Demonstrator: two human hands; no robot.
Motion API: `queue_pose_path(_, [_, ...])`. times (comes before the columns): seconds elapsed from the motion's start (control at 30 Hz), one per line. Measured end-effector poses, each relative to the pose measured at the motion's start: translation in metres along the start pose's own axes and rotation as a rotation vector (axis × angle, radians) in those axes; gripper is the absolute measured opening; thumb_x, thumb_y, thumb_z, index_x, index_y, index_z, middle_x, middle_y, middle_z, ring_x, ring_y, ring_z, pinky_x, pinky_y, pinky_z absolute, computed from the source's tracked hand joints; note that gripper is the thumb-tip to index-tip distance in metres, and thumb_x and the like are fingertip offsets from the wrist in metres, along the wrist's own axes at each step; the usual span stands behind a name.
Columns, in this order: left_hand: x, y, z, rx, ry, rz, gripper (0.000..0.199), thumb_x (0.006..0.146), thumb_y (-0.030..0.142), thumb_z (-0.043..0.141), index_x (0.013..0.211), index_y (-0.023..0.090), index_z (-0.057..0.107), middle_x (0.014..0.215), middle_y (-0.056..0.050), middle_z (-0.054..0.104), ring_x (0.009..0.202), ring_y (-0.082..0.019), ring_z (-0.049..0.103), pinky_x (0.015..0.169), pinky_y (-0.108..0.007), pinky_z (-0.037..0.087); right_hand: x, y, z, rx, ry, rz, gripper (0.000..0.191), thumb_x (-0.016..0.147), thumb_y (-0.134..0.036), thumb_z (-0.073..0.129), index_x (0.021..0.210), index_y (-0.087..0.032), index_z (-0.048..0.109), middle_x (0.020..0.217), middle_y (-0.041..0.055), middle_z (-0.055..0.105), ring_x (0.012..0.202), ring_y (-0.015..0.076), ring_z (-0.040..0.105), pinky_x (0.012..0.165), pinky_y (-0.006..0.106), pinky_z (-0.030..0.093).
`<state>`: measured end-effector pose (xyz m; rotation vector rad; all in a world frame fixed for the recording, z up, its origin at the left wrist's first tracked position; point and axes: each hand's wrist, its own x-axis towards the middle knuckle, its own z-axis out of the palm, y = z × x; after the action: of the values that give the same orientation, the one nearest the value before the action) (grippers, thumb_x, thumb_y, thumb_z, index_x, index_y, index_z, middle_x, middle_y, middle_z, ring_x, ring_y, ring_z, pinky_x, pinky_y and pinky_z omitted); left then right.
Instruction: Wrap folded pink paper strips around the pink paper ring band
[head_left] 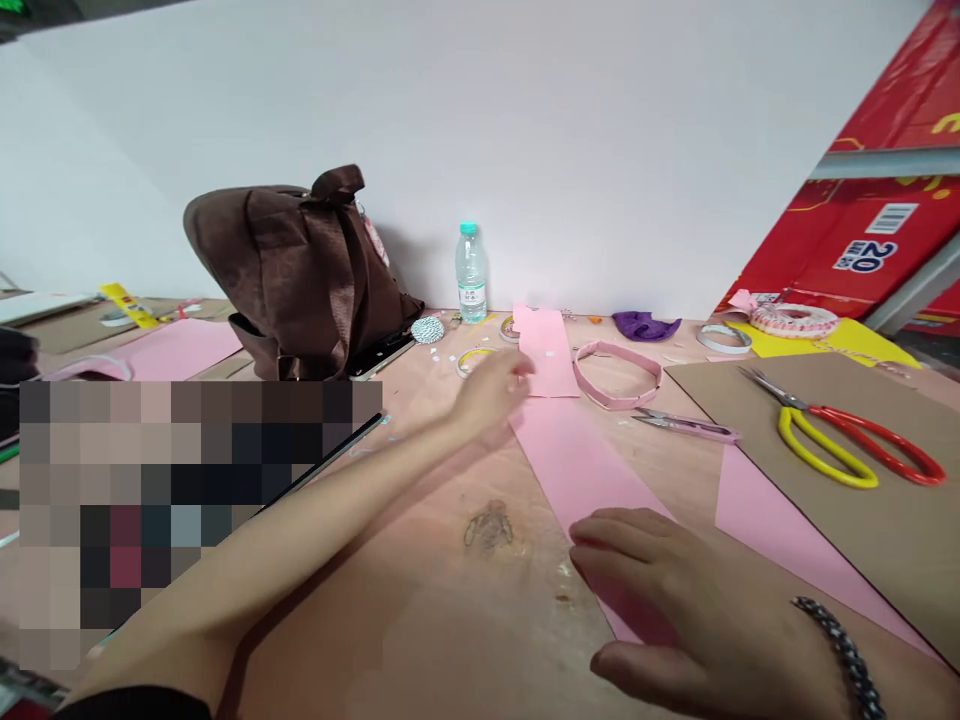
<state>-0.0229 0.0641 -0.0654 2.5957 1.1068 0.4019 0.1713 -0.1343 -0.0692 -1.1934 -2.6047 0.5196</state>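
Observation:
My left hand [491,392] reaches across the wooden table, blurred and just short of a pink paper piece [546,350]; I cannot tell whether it holds anything. My right hand [660,600] rests flat on a long pink paper strip [581,465], its fingers pressing the strip's near end. A pink band loop [619,375] lies to the right of the paper piece. Nearby are pink-handled thread snips [686,425]. Red-and-yellow-handled scissors [840,440] lie on a brown cardboard sheet [862,420], which partly covers a pink paper sheet [780,530].
A brown fabric bag [300,270] and a plastic water bottle [471,275] stand at the back. Purple cloth [645,325] and a pink-patterned roll [795,320] on yellow paper [795,342] lie behind the cardboard. A red carton [877,220] stands at the right. A pixelated patch hides the left foreground.

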Motion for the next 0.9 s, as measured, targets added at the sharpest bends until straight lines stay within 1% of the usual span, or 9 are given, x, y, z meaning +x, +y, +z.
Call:
queue_pose_path(0.1, [0.0,0.024,0.031,-0.018,-0.095,0.283,0.044,0.089,0.034,0.052,0.131,0.023,0.052,0.144,-0.003,0.048,0.135,-0.02,0.039,0.111,-0.032,0.031,0.016,0.006,0.0,-0.018,0.048,0.022,0.018,0.091,-0.03,0.057,0.103,-0.02,0.064,0.108,0.0075,0.061,0.093,0.0211,0.057,0.078,0.033,0.051])
queue_pose_path(0.17, [0.003,0.024,0.042,-0.002,-0.17,0.402,0.049,0.089,0.034,0.053,0.136,0.022,0.048,0.149,-0.002,0.042,0.141,-0.019,0.031,0.115,-0.03,0.024,0.037,0.014,0.004,-0.082,0.143,-0.008,0.017,0.095,-0.018,0.045,0.096,-0.017,0.062,0.097,0.0073,0.059,0.086,0.0182,0.056,0.073,0.031,0.05])
queue_pose_path(0.23, [0.006,0.016,0.046,0.033,-0.216,0.45,0.058,0.087,0.028,0.054,0.142,0.016,0.041,0.153,-0.005,0.036,0.143,-0.019,0.026,0.117,-0.03,0.019,0.062,0.022,0.011,-0.171,0.255,-0.084,0.023,0.095,-0.01,0.038,0.09,-0.015,0.06,0.091,0.0082,0.057,0.083,0.0184,0.054,0.074,0.032,0.048])
queue_pose_path(0.3, [0.01,0.006,0.046,0.071,-0.232,0.443,0.064,0.085,0.025,0.054,0.144,0.01,0.035,0.155,-0.01,0.03,0.145,-0.021,0.022,0.118,-0.032,0.016,0.082,0.03,0.017,-0.194,0.283,-0.11,0.023,0.094,-0.007,0.037,0.087,-0.014,0.058,0.09,0.0091,0.055,0.085,0.02,0.052,0.077,0.036,0.047])
queue_pose_path(0.37, [0.013,0.0,0.046,0.099,-0.228,0.403,0.059,0.092,0.029,0.045,0.145,0.007,0.032,0.156,-0.014,0.026,0.145,-0.023,0.019,0.118,-0.035,0.014,0.089,0.035,0.022,-0.195,0.28,-0.114,0.021,0.093,-0.006,0.039,0.083,-0.014,0.056,0.089,0.0091,0.054,0.085,0.0205,0.049,0.078,0.037,0.045])
queue_pose_path(0.5, [0.017,0.004,0.046,0.119,-0.232,0.32,0.053,0.099,0.033,0.025,0.147,0.012,0.029,0.157,-0.011,0.024,0.146,-0.022,0.016,0.118,-0.039,0.012,0.066,0.032,0.024,-0.188,0.237,-0.089,0.023,0.093,-0.008,0.042,0.073,-0.015,0.049,0.079,0.0054,0.05,0.074,0.0182,0.043,0.067,0.033,0.04])
queue_pose_path(0.67, [0.016,0.01,0.044,0.129,-0.246,0.291,0.054,0.099,0.036,0.025,0.149,0.015,0.027,0.158,-0.009,0.022,0.146,-0.022,0.016,0.117,-0.039,0.013,0.024,0.012,0.018,-0.14,0.203,-0.075,0.023,0.096,-0.008,0.037,0.079,-0.013,0.052,0.083,0.0073,0.053,0.076,0.0184,0.045,0.065,0.033,0.04])
queue_pose_path(0.77, [0.016,0.011,0.042,0.137,-0.243,0.296,0.053,0.099,0.034,0.026,0.148,0.014,0.027,0.157,-0.01,0.023,0.146,-0.022,0.018,0.117,-0.037,0.013,0.009,0.004,0.016,-0.168,0.247,-0.086,0.023,0.097,-0.008,0.037,0.087,-0.011,0.057,0.088,0.0095,0.056,0.083,0.0209,0.051,0.068,0.034,0.043])
queue_pose_path(0.9, [0.017,0.009,0.044,0.138,-0.232,0.307,0.053,0.099,0.034,0.027,0.148,0.013,0.028,0.157,-0.011,0.024,0.145,-0.022,0.019,0.117,-0.037,0.013,-0.009,-0.001,0.015,-0.233,0.213,-0.096,0.028,0.096,-0.006,0.033,0.093,-0.012,0.06,0.092,0.0114,0.06,0.086,0.0237,0.055,0.064,0.035,0.045])
